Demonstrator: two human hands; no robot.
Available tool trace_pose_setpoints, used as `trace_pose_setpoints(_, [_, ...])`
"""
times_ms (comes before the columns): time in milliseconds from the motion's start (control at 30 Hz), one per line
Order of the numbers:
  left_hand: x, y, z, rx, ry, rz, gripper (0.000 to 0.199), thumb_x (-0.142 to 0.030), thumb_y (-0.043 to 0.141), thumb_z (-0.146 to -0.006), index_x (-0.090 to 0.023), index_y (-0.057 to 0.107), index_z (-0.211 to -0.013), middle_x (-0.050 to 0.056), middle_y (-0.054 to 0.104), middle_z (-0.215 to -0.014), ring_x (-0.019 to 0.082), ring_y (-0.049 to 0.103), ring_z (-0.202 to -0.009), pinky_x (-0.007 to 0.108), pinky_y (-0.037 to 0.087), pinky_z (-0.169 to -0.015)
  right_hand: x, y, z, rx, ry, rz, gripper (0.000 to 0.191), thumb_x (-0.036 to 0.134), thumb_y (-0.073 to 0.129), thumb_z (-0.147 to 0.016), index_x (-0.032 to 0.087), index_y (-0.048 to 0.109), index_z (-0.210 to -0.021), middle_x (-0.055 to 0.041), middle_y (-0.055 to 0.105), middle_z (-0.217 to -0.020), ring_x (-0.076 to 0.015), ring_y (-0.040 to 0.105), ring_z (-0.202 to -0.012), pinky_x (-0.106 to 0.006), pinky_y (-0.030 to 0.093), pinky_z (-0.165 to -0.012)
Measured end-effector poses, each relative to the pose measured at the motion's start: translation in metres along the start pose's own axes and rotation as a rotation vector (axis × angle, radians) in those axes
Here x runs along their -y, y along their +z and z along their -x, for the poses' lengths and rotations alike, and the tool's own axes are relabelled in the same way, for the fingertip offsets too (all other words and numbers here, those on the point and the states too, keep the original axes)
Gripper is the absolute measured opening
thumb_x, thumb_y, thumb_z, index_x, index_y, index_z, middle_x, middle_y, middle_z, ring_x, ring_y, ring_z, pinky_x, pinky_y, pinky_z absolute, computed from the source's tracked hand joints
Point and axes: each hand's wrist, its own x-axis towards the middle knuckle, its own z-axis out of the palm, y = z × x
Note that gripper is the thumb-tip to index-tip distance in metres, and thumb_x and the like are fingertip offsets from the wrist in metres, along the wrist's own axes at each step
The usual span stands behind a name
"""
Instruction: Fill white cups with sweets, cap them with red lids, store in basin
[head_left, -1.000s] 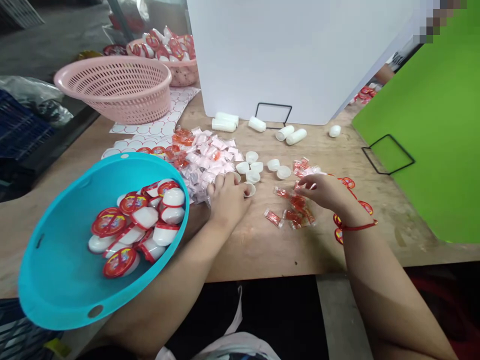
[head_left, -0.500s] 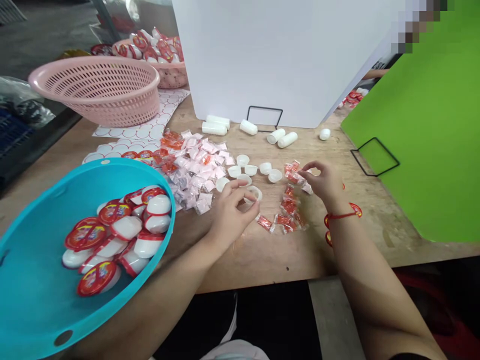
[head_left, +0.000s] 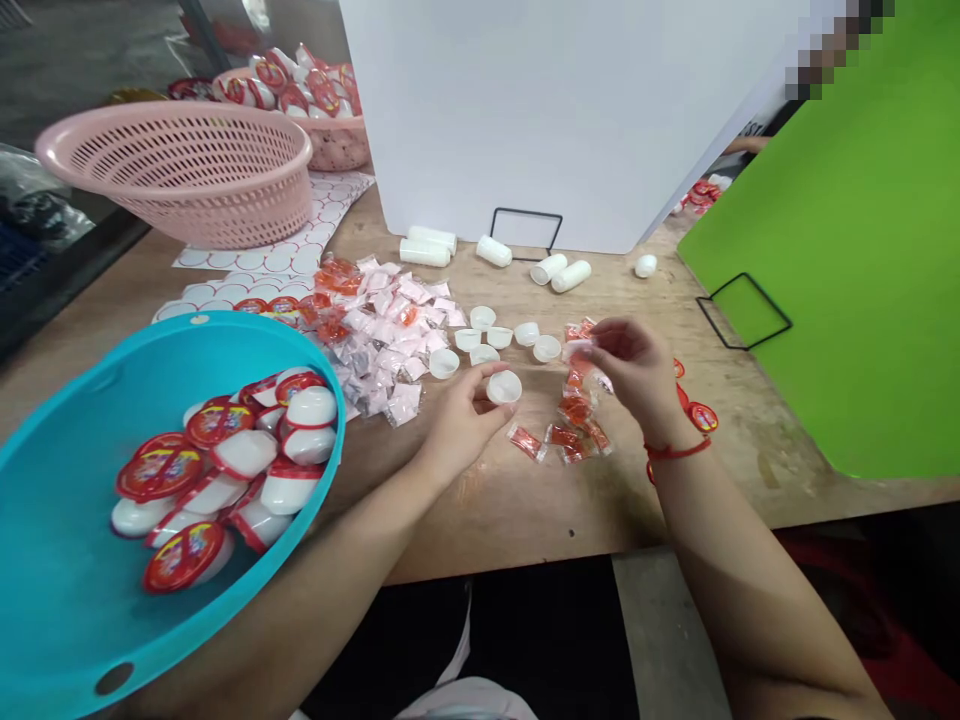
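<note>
White plastic cup (head_left: 504,387) is what I'm watching on my feed, at centre frame in the person's left hand (head_left: 461,420), whose thumb and fingers are closed around it in a light hold. Just right of it, the right hand (head_left: 637,370), wearing a red string bracelet (head_left: 675,452), pinches a small pale sachet (head_left: 579,349) at its fingertips, though blur makes that hard for me to confirm. Red sachets (head_left: 574,420) lie below that hand on the wooden table (head_left: 525,520). At lower left, a teal bowl (head_left: 75,560) holds white pods with round red labels (head_left: 217,470), its rim against the left forearm (head_left: 300,590). Beyond the hands, 7 more white cups (head_left: 499,338) sit loosely beside a heap of pink sachets (head_left: 382,340). Farther up, white tubes (head_left: 495,250) lie on their sides before a white board (head_left: 540,120), a pink basket (head_left: 172,170) sits at upper left, and a green board (head_left: 825,280) fills the right of the frame.
</note>
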Motion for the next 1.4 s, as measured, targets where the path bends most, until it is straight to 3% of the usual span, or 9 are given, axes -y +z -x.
trace_pose_setpoints(133, [-0.003,0.004,0.004,0.149,0.021,0.118,0.046,-0.017,0.077,-0.076,-0.021,0.064,-0.12,0.007,0.07,-0.12,0.02,0.066,-0.109,0.036,0.053,-0.097,0.032,0.037,0.035,0.168,-0.187,-0.115,0.016,0.031,0.076,-0.085,0.025,0.068,-0.096,-0.0012,0.072,-0.087,-0.0177,0.068,-0.078,-0.033,0.056,-0.072])
trace_pose_setpoints(267, [-0.006,0.005,0.007,0.169,-0.008,0.222,0.049,-0.017,0.078,-0.076,-0.023,0.064,-0.123,0.007,0.067,-0.128,0.02,0.063,-0.118,0.033,0.055,-0.097,0.034,0.059,0.046,0.057,-0.441,0.136,0.005,0.023,0.068,-0.091,0.026,0.069,-0.094,-0.0026,0.074,-0.087,-0.0201,0.068,-0.08,-0.038,0.056,-0.075])
trace_pose_setpoints(467, [-0.007,0.005,0.008,0.128,-0.121,0.348,0.04,-0.021,0.08,-0.079,-0.027,0.07,-0.117,0.001,0.071,-0.118,0.014,0.066,-0.104,0.025,0.057,-0.087,0.028,0.062,0.042,-0.02,-0.574,0.236,0.007,0.021,0.069,-0.092,0.027,0.067,-0.089,-0.0026,0.076,-0.082,-0.0229,0.066,-0.077,-0.042,0.054,-0.074])
trace_pose_setpoints(633, [-0.009,0.004,0.006,0.087,-0.144,0.302,0.035,-0.03,0.075,-0.085,-0.026,0.064,-0.118,-0.002,0.072,-0.09,0.008,0.067,-0.069,0.019,0.056,-0.065,0.029,0.044,0.041,0.209,-0.574,0.213,0.009,0.028,0.067,-0.095,0.027,0.075,-0.097,-0.0068,0.075,-0.106,-0.0245,0.069,-0.101,-0.044,0.055,-0.092])
trace_pose_setpoints(867, [-0.011,0.003,0.003,0.039,-0.11,0.257,0.032,-0.04,0.078,-0.08,-0.02,0.058,-0.097,-0.002,0.068,-0.083,0.011,0.069,-0.06,0.017,0.048,-0.05,-0.03,-0.052,-0.009,-0.159,-0.006,0.578,0.035,0.029,0.075,-0.076,0.016,0.07,-0.108,-0.0149,0.069,-0.114,-0.033,0.064,-0.109,-0.05,0.052,-0.095])
trace_pose_setpoints(967, [-0.011,0.004,0.003,0.03,-0.104,0.263,0.035,-0.041,0.078,-0.078,-0.02,0.056,-0.094,-0.002,0.067,-0.082,0.012,0.07,-0.059,0.017,0.046,-0.047,-0.054,-0.087,-0.034,-0.054,0.464,0.765,0.05,0.019,0.082,-0.063,0.014,0.068,-0.111,-0.014,0.07,-0.109,-0.0294,0.067,-0.094,-0.042,0.052,-0.083])
trace_pose_setpoints(1067, [-0.011,0.004,0.002,-0.016,-0.121,0.256,0.036,-0.041,0.078,-0.077,-0.02,0.053,-0.092,-0.002,0.067,-0.08,0.012,0.07,-0.057,0.017,0.045,-0.044,-0.059,-0.099,-0.044,0.021,0.618,0.77,0.041,0.012,0.079,-0.063,0.014,0.068,-0.103,-0.0097,0.071,-0.088,-0.024,0.065,-0.073,-0.038,0.05,-0.07])
trace_pose_setpoints(1267, [-0.014,0.0,-0.001,-0.053,-0.132,0.287,0.037,-0.04,0.078,-0.075,-0.02,0.05,-0.088,0.0,0.071,-0.089,0.012,0.07,-0.055,0.016,0.04,-0.04,-0.018,-0.061,-0.017,-0.126,0.169,0.59,0.033,0.024,0.081,-0.077,0.02,0.069,-0.108,-0.0143,0.072,-0.11,-0.0288,0.068,-0.101,-0.046,0.053,-0.092])
trace_pose_setpoints(1400, [-0.017,-0.001,0.0,-0.035,-0.135,0.346,0.037,-0.038,0.077,-0.076,-0.022,0.048,-0.091,-0.002,0.071,-0.083,0.011,0.068,-0.053,0.016,0.037,-0.039,0.028,-0.001,0.016,0.285,-0.405,0.112,0.035,0.039,0.081,-0.084,0.031,0.069,-0.115,-0.0061,0.07,-0.117,-0.0272,0.067,-0.111,-0.047,0.057,-0.098])
